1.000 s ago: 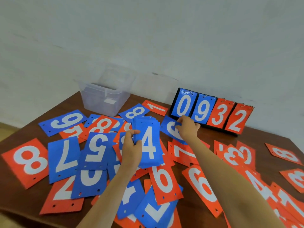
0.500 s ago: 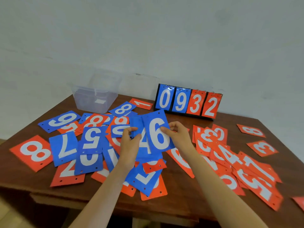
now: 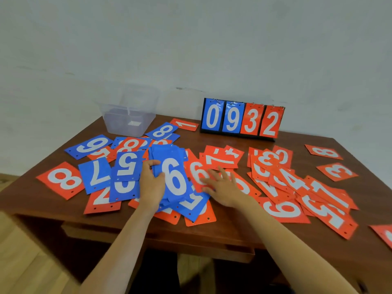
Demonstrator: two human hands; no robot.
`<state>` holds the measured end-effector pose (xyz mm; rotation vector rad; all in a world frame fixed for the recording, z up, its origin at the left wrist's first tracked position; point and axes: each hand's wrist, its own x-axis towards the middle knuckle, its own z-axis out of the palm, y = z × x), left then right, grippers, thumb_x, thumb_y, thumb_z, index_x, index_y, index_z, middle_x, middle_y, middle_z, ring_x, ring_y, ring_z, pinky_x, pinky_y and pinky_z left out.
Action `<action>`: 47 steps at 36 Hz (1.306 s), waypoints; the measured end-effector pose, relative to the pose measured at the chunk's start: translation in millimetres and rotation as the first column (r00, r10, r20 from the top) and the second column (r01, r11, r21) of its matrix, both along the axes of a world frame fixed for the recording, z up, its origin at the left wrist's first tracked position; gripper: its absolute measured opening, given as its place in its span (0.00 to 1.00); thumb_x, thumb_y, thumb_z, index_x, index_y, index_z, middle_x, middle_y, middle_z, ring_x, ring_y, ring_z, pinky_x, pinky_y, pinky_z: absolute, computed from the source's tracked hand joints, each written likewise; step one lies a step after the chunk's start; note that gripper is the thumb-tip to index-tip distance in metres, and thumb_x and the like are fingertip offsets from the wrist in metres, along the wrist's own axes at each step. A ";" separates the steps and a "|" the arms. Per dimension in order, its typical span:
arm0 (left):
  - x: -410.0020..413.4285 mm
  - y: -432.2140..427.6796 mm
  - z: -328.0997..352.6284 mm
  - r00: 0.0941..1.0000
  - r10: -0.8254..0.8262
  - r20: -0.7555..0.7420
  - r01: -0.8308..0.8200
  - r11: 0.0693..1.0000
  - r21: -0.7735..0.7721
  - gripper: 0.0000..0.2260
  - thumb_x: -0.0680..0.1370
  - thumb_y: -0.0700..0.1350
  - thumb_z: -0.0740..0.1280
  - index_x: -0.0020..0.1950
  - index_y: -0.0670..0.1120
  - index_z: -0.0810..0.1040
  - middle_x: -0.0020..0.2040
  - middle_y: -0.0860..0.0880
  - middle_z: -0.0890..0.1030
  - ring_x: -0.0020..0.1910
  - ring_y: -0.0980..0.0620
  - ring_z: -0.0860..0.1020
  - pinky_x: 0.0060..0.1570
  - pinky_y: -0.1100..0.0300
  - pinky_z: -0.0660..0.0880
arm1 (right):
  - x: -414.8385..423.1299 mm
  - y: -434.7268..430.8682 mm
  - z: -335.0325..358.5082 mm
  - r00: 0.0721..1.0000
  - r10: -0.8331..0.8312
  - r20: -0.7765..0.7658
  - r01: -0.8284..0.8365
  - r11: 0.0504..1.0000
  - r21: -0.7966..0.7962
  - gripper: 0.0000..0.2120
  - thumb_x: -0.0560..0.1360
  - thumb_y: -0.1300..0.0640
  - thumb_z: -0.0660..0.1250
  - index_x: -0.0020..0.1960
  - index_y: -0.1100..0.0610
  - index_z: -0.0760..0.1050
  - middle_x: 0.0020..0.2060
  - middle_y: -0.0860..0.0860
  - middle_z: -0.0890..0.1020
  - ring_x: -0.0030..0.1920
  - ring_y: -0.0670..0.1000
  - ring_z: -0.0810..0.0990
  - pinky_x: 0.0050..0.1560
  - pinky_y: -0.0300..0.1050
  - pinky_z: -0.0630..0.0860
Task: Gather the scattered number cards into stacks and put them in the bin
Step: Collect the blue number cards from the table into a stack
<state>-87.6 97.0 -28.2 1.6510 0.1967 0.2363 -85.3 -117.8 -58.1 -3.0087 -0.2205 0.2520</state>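
Plain pale wall behind. Brown wooden table [image 3: 297,143] has red and blue number cards scattered over most of its top.

Head view (only view):
- Clear plastic bin [image 3: 129,115] sits at the far left of the table, well apart from both hands. Its contents are hard to make out through the wall.
- Flip scoreboard [image 3: 241,119] reading 0932 stands at the far edge.
- Left hand [image 3: 151,183] grips the blue stack [image 3: 174,177], top card a 6, with the thumb over the stack's left edge. The stack sits over the loose pile, its far edge slightly fanned.
- Right hand [image 3: 222,187] is released. Its fingers are straight and spread, lying on the red 6 card [image 3: 196,172] just beside the stack's right edge, and it holds nothing.

Judgement: the step in hand is adding the next card to the stack. Slide one card with flat fingers until an edge lifts, pinch it, and lay it square on top. The left thumb should clamp firmly so the fanned edge does not splay further. Loose blue cards such as the blue 5 card [image 3: 127,164] lie left of the grip, and red ones lie to its right.
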 end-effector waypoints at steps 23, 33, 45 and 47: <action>-9.7 7.6 -6.8 1.000 0.008 0.000 -0.008 0.999 0.037 0.12 0.78 0.35 0.62 0.58 0.49 0.69 0.57 0.53 0.70 0.45 0.58 0.75 0.33 0.65 0.75 | -2.5 8.3 37.3 0.889 0.401 -0.220 -0.448 0.860 -0.243 0.29 0.80 0.61 0.55 0.77 0.49 0.50 0.77 0.49 0.55 0.68 0.55 0.69 0.63 0.47 0.69; -19.2 10.2 0.9 1.000 0.017 -0.015 -0.017 0.999 0.033 0.13 0.79 0.35 0.62 0.59 0.49 0.69 0.66 0.49 0.69 0.38 0.63 0.71 0.37 0.60 0.76 | -2.7 9.9 39.1 0.809 0.549 -0.209 -0.572 0.656 -0.492 0.28 0.81 0.62 0.56 0.77 0.55 0.51 0.76 0.54 0.56 0.73 0.57 0.61 0.68 0.50 0.67; -20.1 12.7 4.4 0.999 0.046 0.029 -0.045 0.998 -0.048 0.12 0.78 0.35 0.63 0.57 0.50 0.68 0.55 0.55 0.69 0.38 0.62 0.73 0.37 0.58 0.77 | -14.3 -32.1 65.7 0.793 0.507 0.338 -0.371 0.841 -0.394 0.19 0.68 0.63 0.75 0.58 0.56 0.79 0.51 0.55 0.84 0.50 0.56 0.83 0.47 0.50 0.80; -19.1 9.2 3.3 0.999 0.035 0.027 -0.034 0.998 -0.051 0.12 0.78 0.36 0.63 0.58 0.50 0.69 0.56 0.55 0.68 0.41 0.60 0.74 0.35 0.62 0.76 | -14.7 -37.1 75.4 0.811 0.414 0.414 -0.271 0.892 -0.361 0.18 0.73 0.63 0.70 0.62 0.55 0.76 0.57 0.54 0.82 0.56 0.55 0.80 0.54 0.49 0.77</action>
